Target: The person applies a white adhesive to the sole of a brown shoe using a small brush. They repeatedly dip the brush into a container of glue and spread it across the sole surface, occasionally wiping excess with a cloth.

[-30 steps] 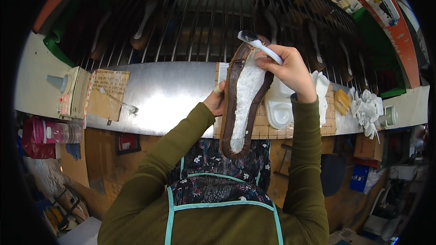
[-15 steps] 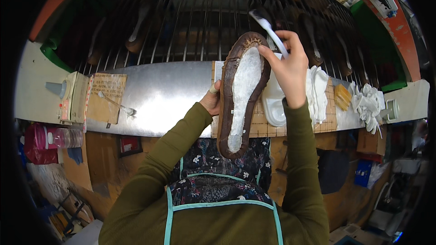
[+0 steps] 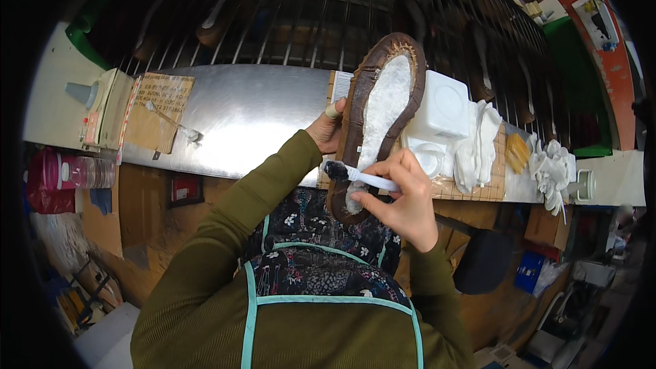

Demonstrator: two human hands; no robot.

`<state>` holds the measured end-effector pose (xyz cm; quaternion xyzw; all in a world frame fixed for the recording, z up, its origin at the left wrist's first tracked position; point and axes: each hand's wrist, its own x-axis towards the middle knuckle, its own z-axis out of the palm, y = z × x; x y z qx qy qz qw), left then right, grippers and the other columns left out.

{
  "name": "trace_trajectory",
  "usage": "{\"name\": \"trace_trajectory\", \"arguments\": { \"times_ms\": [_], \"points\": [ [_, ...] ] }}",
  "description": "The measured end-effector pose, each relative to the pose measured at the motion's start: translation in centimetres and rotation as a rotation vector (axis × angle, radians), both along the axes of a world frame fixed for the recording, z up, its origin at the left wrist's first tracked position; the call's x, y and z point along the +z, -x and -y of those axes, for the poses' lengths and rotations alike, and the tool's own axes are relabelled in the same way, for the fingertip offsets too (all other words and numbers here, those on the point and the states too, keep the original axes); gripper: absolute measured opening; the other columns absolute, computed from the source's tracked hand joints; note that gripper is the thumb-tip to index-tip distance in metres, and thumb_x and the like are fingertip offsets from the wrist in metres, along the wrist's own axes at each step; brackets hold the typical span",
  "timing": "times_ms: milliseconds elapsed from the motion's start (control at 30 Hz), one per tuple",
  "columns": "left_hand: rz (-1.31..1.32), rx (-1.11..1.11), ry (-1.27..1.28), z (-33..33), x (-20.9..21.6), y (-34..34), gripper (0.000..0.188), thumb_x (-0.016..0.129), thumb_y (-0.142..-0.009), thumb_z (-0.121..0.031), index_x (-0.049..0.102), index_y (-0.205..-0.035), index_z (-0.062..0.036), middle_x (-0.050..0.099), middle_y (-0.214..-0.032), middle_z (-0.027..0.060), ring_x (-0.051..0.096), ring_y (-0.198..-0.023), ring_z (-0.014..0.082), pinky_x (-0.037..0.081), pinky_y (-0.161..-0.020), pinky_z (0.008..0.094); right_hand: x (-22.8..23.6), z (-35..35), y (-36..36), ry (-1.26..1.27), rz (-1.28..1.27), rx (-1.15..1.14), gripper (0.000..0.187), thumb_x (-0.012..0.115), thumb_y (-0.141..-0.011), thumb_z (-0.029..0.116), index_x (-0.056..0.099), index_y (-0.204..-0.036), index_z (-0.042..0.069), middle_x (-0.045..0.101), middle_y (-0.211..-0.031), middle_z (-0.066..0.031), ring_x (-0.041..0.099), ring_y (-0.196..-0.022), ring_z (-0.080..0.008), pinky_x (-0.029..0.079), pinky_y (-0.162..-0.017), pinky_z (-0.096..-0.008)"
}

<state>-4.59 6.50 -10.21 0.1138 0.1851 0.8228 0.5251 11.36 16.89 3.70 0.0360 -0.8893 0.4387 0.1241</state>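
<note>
My left hand (image 3: 329, 126) grips the left side of a brown leather shoe upper (image 3: 354, 106), its underside turned toward me. A white insole (image 3: 386, 109) fills the middle, with gathered leather around its edge and pleats at the toe. One left finger wears a pale wrap. In my right hand (image 3: 403, 195), thumb and fingers pinch a white-handled brush (image 3: 372, 179). Its dark-stained bristles are over the left edge near the heel end; whether they touch the leather I cannot tell. My right thumb lies over the insole's heel part.
A white plastic container (image 3: 444, 106) stands right of the shoe, beside white gloves (image 3: 478, 140) and a yellow sponge-like block (image 3: 517, 154). On the metal bench (image 3: 246, 109), a small brush (image 3: 171, 121) lies on cardboard (image 3: 160, 106). Behind runs a rack of metal bars (image 3: 294, 27) holding more shoes.
My right hand has carried the brush from above the toe down to the heel end. The shoe has shifted slightly up and tilted a little more to the right.
</note>
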Motion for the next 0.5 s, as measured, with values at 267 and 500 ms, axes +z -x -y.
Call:
{"name": "trace_trajectory", "arguments": {
  "times_ms": [267,500],
  "points": [
    [-0.009,-0.003,-0.010,0.0,-0.2,0.2,0.082,0.076,-0.070,-0.055,0.050,-0.131,-0.0073,0.057,-0.126,0.0134,0.055,-0.117,0.0250,0.042,-0.104,0.0420,-3.4,2.4,-1.8,-0.174,-0.317,-0.257,0.021,0.074,-0.069,-0.001,0.068,-0.089,0.003,0.049,-0.079,-0.0055,0.050,-0.053,-0.0133,0.039,-0.047,-0.0265],
    [-0.024,0.006,-0.012,0.0,0.1,0.2,0.081,0.077,-0.069,-0.055,0.051,-0.130,-0.0077,0.058,-0.125,0.0126,0.055,-0.116,0.0245,0.042,-0.104,0.0412,-0.6,0.9,-1.8,-0.217,-0.302,-0.140,0.017,0.072,-0.070,-0.003,0.067,-0.085,0.003,0.053,-0.081,-0.0057,0.053,-0.049,-0.0115,0.039,-0.045,-0.0268]
  ]
}}
